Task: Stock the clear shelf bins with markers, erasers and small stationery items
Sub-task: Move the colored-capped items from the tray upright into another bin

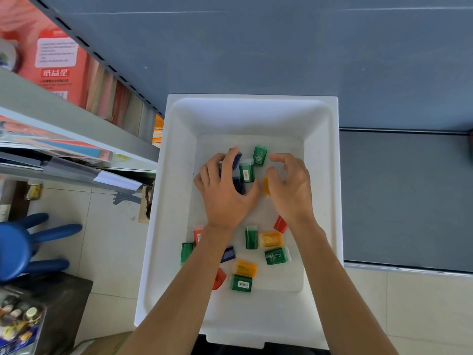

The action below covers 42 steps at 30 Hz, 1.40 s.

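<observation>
A white bin [322,180] below me holds several small coloured sharpeners in green, orange, red and blue. My left hand [225,190] curls its fingers round dark blue sharpeners [236,160] at the far part of the bin. A green sharpener [246,170] stands right beside them, and another green one [260,155] lies just beyond. My right hand [291,185] hovers with curled fingers over an orange sharpener [266,186]; whether it grips it is hidden. Loose sharpeners such as an orange one [270,239] and a green one [277,256] lie nearer me.
Metal shelving [76,124] with paper packs and a red box [56,62] stands at the left. A blue stool [23,247] sits on the tiled floor at the lower left. Grey-blue panels [404,201] lie behind and to the right of the bin.
</observation>
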Each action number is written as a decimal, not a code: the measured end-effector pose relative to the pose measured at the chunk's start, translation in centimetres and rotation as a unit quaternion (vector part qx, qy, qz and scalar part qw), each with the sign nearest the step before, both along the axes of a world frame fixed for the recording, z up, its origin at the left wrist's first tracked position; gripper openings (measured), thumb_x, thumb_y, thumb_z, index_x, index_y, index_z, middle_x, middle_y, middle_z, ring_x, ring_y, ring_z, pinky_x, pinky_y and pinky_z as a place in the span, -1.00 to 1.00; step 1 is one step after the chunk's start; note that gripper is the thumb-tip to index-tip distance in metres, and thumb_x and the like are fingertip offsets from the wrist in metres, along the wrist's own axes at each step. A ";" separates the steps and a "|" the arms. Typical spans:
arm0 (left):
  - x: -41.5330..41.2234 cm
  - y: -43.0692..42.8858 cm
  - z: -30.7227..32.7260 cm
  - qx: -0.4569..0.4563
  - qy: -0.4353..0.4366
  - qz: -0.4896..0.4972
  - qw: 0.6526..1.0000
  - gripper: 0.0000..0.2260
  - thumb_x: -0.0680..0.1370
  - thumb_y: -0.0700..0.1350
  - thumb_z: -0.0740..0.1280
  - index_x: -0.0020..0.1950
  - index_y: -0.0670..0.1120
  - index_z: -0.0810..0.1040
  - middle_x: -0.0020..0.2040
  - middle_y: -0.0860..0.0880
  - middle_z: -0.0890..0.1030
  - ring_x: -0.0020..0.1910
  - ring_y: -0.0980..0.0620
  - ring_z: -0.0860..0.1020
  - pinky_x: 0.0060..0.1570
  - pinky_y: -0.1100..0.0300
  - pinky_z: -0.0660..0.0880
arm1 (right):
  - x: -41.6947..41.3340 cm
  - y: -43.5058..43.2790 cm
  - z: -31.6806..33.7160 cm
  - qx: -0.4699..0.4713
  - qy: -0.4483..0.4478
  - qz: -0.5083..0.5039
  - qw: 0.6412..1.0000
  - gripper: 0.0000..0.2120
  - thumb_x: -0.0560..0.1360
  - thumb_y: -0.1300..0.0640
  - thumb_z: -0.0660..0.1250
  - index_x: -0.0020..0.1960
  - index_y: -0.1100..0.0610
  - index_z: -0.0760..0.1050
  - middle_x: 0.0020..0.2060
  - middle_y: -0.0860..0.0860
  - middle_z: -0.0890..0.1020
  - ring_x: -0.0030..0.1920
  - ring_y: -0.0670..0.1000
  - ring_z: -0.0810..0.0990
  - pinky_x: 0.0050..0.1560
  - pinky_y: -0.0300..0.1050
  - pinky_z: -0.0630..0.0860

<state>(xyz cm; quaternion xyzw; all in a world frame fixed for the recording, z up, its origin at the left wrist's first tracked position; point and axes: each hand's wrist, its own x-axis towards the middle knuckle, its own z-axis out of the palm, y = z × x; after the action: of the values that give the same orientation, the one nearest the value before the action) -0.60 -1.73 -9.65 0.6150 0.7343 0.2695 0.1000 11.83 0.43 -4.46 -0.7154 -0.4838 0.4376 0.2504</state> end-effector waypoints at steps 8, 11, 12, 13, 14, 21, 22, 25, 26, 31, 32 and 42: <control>-0.5 1.5 0.7 -0.043 -0.074 -0.019 0.996 -0.69 0.34 -0.07 0.37 0.05 -0.09 0.46 -0.10 0.01 0.52 -0.13 -0.02 0.45 -0.07 0.03 0.37 | 0.1 -0.8 0.0 0.006 -0.008 -0.019 1.000 -0.74 0.58 0.19 0.23 0.26 0.05 0.49 0.22 -0.01 0.49 0.25 0.00 0.42 0.16 -0.20 0.38; -0.4 1.3 0.6 -0.035 -0.074 -0.026 0.996 -0.71 0.32 -0.11 0.39 0.00 -0.09 0.46 -0.17 0.04 0.51 -0.22 0.00 0.44 -0.12 0.07 0.39 | 0.1 -1.2 0.0 0.004 -0.007 -0.022 1.000 -0.74 0.59 0.18 0.23 0.25 0.04 0.49 0.18 -0.07 0.47 0.24 -0.01 0.43 0.21 -0.12 0.44; -0.3 1.2 0.7 -0.033 -0.078 -0.024 0.996 -0.72 0.32 -0.12 0.40 -0.01 -0.09 0.46 -0.18 0.04 0.51 -0.24 0.00 0.44 -0.14 0.07 0.40 | 0.1 -1.3 0.0 0.005 -0.007 -0.022 1.000 -0.75 0.59 0.18 0.23 0.24 0.03 0.49 0.16 -0.09 0.45 0.23 -0.01 0.43 0.22 -0.09 0.45; -0.3 1.3 0.8 -0.029 -0.082 -0.021 0.996 -0.73 0.31 -0.12 0.40 -0.03 -0.10 0.47 -0.20 0.03 0.52 -0.25 -0.01 0.44 -0.17 0.08 0.41 | 0.1 -1.2 0.0 0.007 -0.007 -0.022 1.000 -0.75 0.58 0.18 0.23 0.24 0.03 0.49 0.15 -0.10 0.45 0.23 0.00 0.43 0.23 -0.08 0.46; -0.4 1.3 0.8 -0.024 -0.086 -0.019 0.996 -0.74 0.31 -0.12 0.40 -0.04 -0.11 0.47 -0.21 0.01 0.52 -0.27 -0.02 0.44 -0.20 0.08 0.42 | 0.0 -1.2 0.0 0.008 -0.006 -0.024 1.000 -0.75 0.58 0.18 0.23 0.24 0.04 0.49 0.15 -0.09 0.46 0.23 0.00 0.44 0.23 -0.07 0.46; -0.9 0.8 0.4 0.032 -0.100 -0.010 0.994 -0.78 0.40 -0.15 0.29 0.01 -0.15 0.59 -0.25 -0.03 0.51 -0.31 -0.01 0.45 -0.36 0.15 0.41 | 0.0 -1.6 -0.1 0.032 -0.002 -0.031 0.999 -0.75 0.57 0.21 0.24 0.22 0.06 0.51 0.19 0.00 0.51 0.23 0.02 0.45 0.23 -0.05 0.46; -1.0 0.8 0.3 0.039 -0.097 -0.014 0.994 -0.78 0.42 -0.17 0.27 0.01 -0.16 0.62 -0.28 -0.04 0.51 -0.32 -0.01 0.45 -0.37 0.13 0.42 | -0.1 -1.6 -0.2 0.036 -0.005 -0.026 0.999 -0.75 0.57 0.22 0.24 0.22 0.07 0.51 0.19 0.01 0.52 0.23 0.03 0.45 0.24 -0.06 0.45; -1.3 0.6 0.2 0.040 -0.081 -0.025 0.996 -0.82 0.46 -0.20 0.23 -0.06 -0.17 0.61 -0.31 -0.05 0.52 -0.32 -0.03 0.45 -0.37 0.03 0.46 | -0.4 -1.9 -0.1 0.043 -0.007 -0.018 0.999 -0.74 0.56 0.23 0.23 0.22 0.09 0.52 0.18 0.02 0.52 0.24 0.04 0.44 0.22 -0.15 0.40; -1.3 0.6 0.2 0.032 -0.073 -0.025 0.996 -0.82 0.45 -0.19 0.22 -0.06 -0.17 0.60 -0.29 -0.05 0.52 -0.30 -0.03 0.45 -0.33 0.01 0.47 | -0.5 -2.0 -0.1 0.043 -0.005 -0.020 0.999 -0.74 0.56 0.24 0.23 0.22 0.09 0.52 0.17 0.02 0.52 0.24 0.04 0.44 0.21 -0.18 0.38; -1.0 0.2 0.1 -0.010 -0.050 0.002 0.999 -0.68 0.44 0.00 0.28 0.10 -0.14 0.58 -0.15 -0.06 0.55 -0.15 -0.06 0.49 -0.11 0.10 0.41 | -0.9 -2.3 -0.2 0.048 -0.011 -0.030 0.998 -0.75 0.56 0.24 0.24 0.20 0.08 0.53 0.12 -0.06 0.49 0.20 0.03 0.46 0.19 -0.08 0.46; -0.9 0.2 0.0 -0.021 -0.033 0.000 0.999 -0.64 0.42 0.06 0.31 0.12 -0.11 0.57 -0.12 -0.06 0.55 -0.12 -0.07 0.50 -0.08 0.12 0.38 | -0.9 -2.3 -0.3 0.047 -0.011 -0.033 0.998 -0.76 0.56 0.24 0.24 0.19 0.08 0.53 0.12 -0.05 0.50 0.19 0.03 0.47 0.19 -0.06 0.47; -0.6 -0.3 -1.1 0.003 -0.006 0.034 0.999 -0.80 0.43 -0.04 0.48 -0.05 -0.09 0.56 -0.19 -0.02 0.57 -0.20 -0.04 0.52 -0.14 0.07 0.45 | -1.4 -2.0 -0.3 0.059 -0.019 -0.021 0.998 -0.75 0.55 0.26 0.24 0.19 0.10 0.54 0.10 -0.07 0.49 0.16 -0.02 0.46 0.13 -0.26 0.42</control>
<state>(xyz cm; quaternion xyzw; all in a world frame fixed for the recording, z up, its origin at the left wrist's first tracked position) -1.22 -1.99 -10.73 0.5885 0.7533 0.2787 0.0927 10.43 -1.61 -4.77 -0.7177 -0.4985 0.3887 0.2922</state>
